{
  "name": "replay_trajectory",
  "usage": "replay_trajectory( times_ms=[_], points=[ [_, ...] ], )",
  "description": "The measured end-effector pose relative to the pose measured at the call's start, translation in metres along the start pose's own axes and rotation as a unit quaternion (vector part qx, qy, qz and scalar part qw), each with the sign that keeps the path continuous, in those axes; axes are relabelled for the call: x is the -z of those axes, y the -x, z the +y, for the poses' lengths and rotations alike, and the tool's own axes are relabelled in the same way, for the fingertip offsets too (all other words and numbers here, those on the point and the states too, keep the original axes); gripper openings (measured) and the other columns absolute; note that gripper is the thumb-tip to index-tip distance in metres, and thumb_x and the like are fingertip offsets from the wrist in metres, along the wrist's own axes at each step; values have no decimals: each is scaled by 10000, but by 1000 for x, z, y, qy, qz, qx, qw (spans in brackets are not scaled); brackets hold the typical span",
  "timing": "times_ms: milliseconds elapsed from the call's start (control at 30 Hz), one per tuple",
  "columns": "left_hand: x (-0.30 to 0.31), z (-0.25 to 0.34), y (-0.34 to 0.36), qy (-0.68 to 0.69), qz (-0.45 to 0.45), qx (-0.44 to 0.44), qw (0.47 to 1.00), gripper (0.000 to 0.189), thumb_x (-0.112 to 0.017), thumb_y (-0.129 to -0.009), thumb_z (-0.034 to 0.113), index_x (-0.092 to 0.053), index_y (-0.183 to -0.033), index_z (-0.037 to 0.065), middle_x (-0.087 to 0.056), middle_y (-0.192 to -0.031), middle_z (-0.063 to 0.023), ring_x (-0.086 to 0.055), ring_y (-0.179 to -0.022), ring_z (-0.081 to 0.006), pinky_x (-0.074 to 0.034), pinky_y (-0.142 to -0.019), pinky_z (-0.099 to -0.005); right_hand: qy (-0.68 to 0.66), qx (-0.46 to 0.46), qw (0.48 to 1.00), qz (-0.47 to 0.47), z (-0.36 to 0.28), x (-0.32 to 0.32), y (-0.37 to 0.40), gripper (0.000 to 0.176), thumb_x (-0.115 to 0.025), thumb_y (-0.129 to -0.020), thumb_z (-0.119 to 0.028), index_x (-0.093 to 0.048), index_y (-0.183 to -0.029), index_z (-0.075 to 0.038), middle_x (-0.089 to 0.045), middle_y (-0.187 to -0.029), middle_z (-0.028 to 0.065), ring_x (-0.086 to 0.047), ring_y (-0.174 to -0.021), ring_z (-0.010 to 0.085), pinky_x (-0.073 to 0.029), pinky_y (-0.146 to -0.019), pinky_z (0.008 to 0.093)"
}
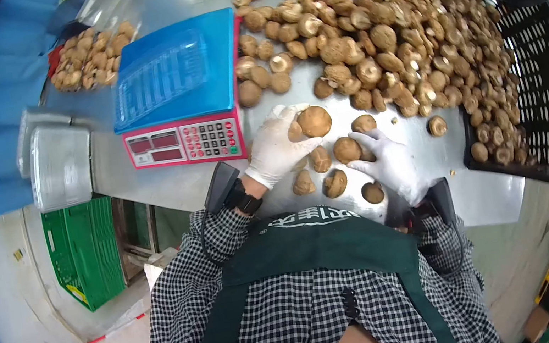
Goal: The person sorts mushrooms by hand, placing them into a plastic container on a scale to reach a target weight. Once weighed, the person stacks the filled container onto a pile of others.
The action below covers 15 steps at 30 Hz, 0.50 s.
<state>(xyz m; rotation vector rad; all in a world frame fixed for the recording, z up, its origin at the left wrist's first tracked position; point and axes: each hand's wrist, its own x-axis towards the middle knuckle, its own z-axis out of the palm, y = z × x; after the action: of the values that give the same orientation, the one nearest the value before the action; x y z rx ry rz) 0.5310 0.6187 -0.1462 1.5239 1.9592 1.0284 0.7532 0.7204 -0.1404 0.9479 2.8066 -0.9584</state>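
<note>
My left hand (278, 148), in a white glove, is closed around shiitake mushrooms. A round brown mushroom cap (315, 122) shows at its fingertips, with part of another beside it. My right hand (390, 162), also gloved, has its thumb and fingers around the edge of a mushroom (347, 150) low over the metal table. Several loose mushrooms lie between and around the hands, among them one on its side (335, 183), one near my apron (372, 192) and one above the right fingers (364, 124).
A blue-topped scale (230, 71) with a clear plastic tray (166, 74) on it stands left. A large mushroom pile (381, 25) spreads toward a black crate (548, 85) at right. Stacked clear trays (62, 165) sit at the left edge, near bagged mushrooms (91, 57).
</note>
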Motion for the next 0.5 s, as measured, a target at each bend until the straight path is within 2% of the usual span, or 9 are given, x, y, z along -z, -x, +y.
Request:
replay_trajectory(
  times_ms=[67, 133, 200, 333, 367, 400, 467, 500],
  points=[
    [25, 4, 2, -24, 40, 2, 999, 566, -800, -717, 255, -566, -1210, 104, -559, -1052, -121, -567, -998, -308, -463, -881, -390, -89, -12, 995, 52, -9, 8, -9, 516, -730, -796, -301, -582, -1249, -104, -593, -1162, 121, -627, -1002, 309, -503, -882, 367],
    [58, 5, 3, -48, 74, 20, 996, 575, -804, -713, 242, -565, -1217, 105, -559, -1055, -109, -558, -1017, -298, -457, -893, -386, -81, 45, 991, 95, -16, 10, -27, 534, -757, -774, -265, -581, -1256, -116, -600, -1152, 118, -619, -1024, 291, -500, -896, 357],
    [93, -1, 2, -27, 106, 18, 994, 580, -808, -710, 241, -566, -1220, 106, -564, -1063, -109, -568, -1021, -289, -459, -898, -380, -159, 64, 980, 99, -31, 17, -47, 567, -787, -746, -240, -581, -1262, -124, -593, -1176, 114, -614, -1040, 281, -503, -895, 359],
    [165, -41, -13, -78, 170, 13, 982, 570, -803, -724, 240, -564, -1219, 91, -576, -1071, -119, -581, -970, -285, -471, -879, -368, -100, 136, 976, 138, -92, 36, -101, 591, -784, -739, -260, -568, -1278, -151, -586, -1172, 112, -619, -1021, 299, -513, -879, 358],
    [178, -55, -19, -94, 180, 4, 979, 570, -789, -717, 292, -566, -1199, 87, -587, -1077, -154, -586, -1001, -343, -488, -871, -395, -95, 140, 976, 133, -109, 38, -117, 598, -783, -739, -264, -561, -1284, -157, -580, -1176, 110, -620, -1018, 300, -513, -877, 359],
    [188, -66, -26, -92, 185, -1, 979, 570, -789, -717, 292, -566, -1199, 87, -587, -1077, -154, -586, -1001, -343, -488, -871, -395, -88, 143, 977, 130, -123, 40, -133, 605, -782, -740, -267, -555, -1291, -162, -575, -1181, 109, -620, -1015, 301, -514, -876, 360],
    [204, -87, -38, -127, 155, 19, 980, 586, -784, -716, 324, -566, -1205, 86, -590, -1081, -157, -589, -1002, -344, -489, -870, -394, -50, 168, 976, 127, -143, 38, -167, 617, -765, -757, -307, -536, -1317, -186, -564, -1197, 103, -630, -1000, 286, -520, -859, 362],
    [209, -94, -43, -137, 147, 6, 980, 575, -772, -746, 301, -554, -1238, 100, -576, -1072, -143, -579, -994, -315, -476, -883, -368, -28, 175, 976, 123, -152, 38, -183, 624, -763, -759, -318, -529, -1324, -191, -563, -1199, 103, -632, -995, 284, -521, -857, 360]
  ],
)
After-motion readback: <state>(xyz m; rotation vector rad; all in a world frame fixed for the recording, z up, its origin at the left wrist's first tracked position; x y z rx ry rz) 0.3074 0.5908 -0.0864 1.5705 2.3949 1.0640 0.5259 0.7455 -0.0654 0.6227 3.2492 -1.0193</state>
